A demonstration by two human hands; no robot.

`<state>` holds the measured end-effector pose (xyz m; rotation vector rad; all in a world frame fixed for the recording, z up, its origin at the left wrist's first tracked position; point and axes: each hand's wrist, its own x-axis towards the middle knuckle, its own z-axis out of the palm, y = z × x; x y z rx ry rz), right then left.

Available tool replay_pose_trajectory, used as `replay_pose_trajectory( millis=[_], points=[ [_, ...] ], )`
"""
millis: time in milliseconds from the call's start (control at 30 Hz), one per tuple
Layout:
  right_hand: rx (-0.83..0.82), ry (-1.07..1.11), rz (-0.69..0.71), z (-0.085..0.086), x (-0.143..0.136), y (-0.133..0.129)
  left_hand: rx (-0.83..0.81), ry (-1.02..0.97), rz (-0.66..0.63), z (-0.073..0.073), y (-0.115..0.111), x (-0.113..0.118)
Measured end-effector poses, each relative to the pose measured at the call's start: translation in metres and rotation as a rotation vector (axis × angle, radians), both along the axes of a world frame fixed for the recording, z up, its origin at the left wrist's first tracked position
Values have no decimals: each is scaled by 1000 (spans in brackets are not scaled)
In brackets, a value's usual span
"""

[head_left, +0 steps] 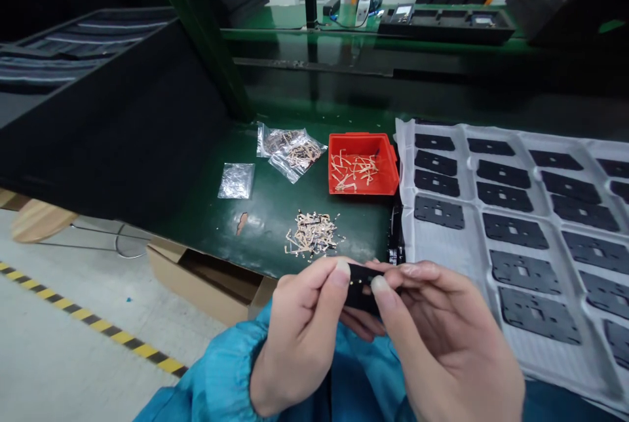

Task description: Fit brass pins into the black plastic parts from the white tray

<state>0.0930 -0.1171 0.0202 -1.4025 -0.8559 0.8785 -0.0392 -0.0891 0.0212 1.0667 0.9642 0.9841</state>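
Observation:
My left hand [309,330] pinches the left end of a small black plate [362,297], its thumb on the top face. From the other side my right hand [437,330] grips the same plate, thumb near a small opening in it. Tiny bright spots show on the plate between the two thumbs. Just beyond the hands, a loose pile of small beige and dark strips [314,235] lies on the green table [265,225]. Behind it is a red bin [363,191] holding more beige strips.
Clear bags of small parts [295,150] and a flat clear packet [236,181] lie left of the bin. At right, a white compartment tray [442,251] holds several black plates [538,314]. A cardboard box [196,284] stands below the table edge.

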Motion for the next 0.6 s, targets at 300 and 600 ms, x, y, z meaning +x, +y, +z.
replay_pose_trajectory(
  millis=[300,600],
  points=[
    [50,12,-61,1,-7,-2,129,87,42,2,-5,-1],
    [89,20,-29,4,-5,-2,241,310,226,4,-7,4]
  ],
)
